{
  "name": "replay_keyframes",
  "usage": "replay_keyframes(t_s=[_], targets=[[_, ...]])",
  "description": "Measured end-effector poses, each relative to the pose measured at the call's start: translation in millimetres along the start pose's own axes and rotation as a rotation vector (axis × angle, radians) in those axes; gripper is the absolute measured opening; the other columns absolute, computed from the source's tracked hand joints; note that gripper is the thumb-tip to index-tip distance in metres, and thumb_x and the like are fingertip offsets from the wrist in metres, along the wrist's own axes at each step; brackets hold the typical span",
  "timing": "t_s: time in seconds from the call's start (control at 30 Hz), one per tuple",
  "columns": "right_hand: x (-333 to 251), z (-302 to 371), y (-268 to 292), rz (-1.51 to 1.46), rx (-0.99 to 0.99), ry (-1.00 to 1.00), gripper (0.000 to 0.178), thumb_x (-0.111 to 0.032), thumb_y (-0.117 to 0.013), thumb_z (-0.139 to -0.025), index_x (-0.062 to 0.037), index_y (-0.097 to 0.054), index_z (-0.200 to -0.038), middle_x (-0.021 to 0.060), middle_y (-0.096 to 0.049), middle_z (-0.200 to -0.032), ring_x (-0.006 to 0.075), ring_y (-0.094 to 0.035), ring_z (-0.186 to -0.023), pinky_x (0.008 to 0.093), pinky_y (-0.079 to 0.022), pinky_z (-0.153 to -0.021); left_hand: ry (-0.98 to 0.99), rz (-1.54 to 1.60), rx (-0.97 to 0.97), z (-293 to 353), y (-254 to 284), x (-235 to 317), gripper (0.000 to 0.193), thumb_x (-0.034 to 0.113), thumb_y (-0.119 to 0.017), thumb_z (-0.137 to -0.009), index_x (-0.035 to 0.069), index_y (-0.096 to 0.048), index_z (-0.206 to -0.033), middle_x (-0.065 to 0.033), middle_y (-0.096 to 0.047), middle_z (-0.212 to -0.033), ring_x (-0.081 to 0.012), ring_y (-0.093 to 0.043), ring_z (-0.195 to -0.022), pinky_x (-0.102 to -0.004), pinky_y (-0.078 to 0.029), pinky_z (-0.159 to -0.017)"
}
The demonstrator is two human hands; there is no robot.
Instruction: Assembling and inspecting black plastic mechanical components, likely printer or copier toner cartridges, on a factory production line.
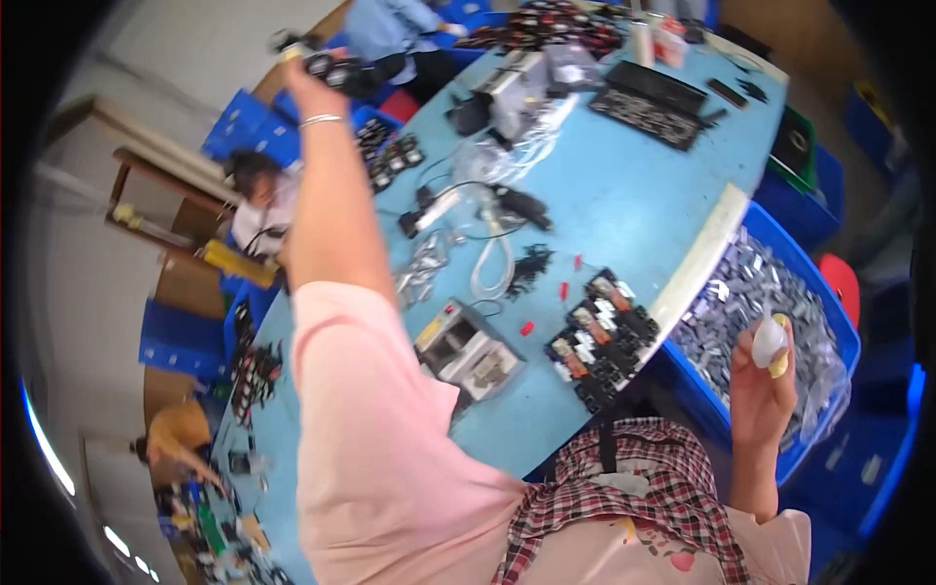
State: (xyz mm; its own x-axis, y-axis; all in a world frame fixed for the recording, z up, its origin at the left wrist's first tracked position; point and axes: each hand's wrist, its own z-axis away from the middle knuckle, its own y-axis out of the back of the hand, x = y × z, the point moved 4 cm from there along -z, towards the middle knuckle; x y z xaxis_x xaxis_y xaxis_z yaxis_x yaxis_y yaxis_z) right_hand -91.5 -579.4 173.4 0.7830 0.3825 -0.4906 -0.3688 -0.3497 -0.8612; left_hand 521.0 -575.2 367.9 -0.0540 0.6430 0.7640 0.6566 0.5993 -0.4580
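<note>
My left hand (307, 93) is stretched far out to the upper left, a bangle on its wrist. Its fingers are closed about several black parts (336, 70) with rounded shapes; blur hides their exact kind. On the right, my right hand (762, 405) is raised above a blue bin (840, 341) of small grey pieces (721, 302). Between its thumb and fingers sits a small whitish, translucent piece (769, 341), and yellow finger covers (780, 366) show on the fingertips. Near my body, rows of black, white and brown parts (603, 336) lie on the blue table (624, 210).
A grey device with open compartments (470, 353) stands near the table's front edge. Cables (492, 258), small black parts (529, 271) and a black tray (648, 102) lie farther off. Co-workers sit along the left side, one in a white top (263, 210); another in blue (390, 29) is at the far end.
</note>
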Motion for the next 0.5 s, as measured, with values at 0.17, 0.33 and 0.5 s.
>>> replay_keyframes(t_s=[0.17,0.33,0.5], targets=[[7.6,4.5,3.9,0.287,0.131,0.053,0.052,-0.017,-0.066,-0.073,-0.0034,-0.041,-0.117,0.0071,-0.050,-0.103,0.0198,-0.052,-0.087,0.0321,-0.046,-0.076,0.063,0.328,-0.264,13.3,17.2,4.5,0.039,0.034,-0.042,-0.081,0.003,-0.053,-0.102,-0.0159,-0.057,-0.095,-0.0375,-0.057,-0.085,-0.0510,-0.046,-0.080],[45.9,-32.5,51.6,0.508,0.079,-0.052,0.042,-0.010,-0.064,-0.074,-0.0061,-0.045,-0.111,0.0083,-0.056,-0.100,0.0221,-0.056,-0.095,0.0352,-0.044,-0.084,0.577,0.895,-0.305,264.5,-80.2,-37.2,0.067,0.048,-0.052,-0.081,0.008,-0.033,-0.131,-0.0098,-0.039,-0.130,-0.0221,-0.045,-0.112,-0.0355,-0.037,-0.093],[130.0,-106.0,126.7,1.153,-0.034,-0.054,0.036,-0.011,-0.064,-0.074,-0.0074,-0.049,-0.107,0.0052,-0.057,-0.090,0.0129,-0.054,-0.082,0.0291,-0.045,-0.070,0.974,0.780,0.196,456.3,-37.9,-62.7,0.085,0.059,-0.061,-0.066,0.008,-0.036,-0.128,-0.0070,-0.051,-0.104,-0.0216,-0.049,-0.089,-0.0378,-0.041,-0.074]])
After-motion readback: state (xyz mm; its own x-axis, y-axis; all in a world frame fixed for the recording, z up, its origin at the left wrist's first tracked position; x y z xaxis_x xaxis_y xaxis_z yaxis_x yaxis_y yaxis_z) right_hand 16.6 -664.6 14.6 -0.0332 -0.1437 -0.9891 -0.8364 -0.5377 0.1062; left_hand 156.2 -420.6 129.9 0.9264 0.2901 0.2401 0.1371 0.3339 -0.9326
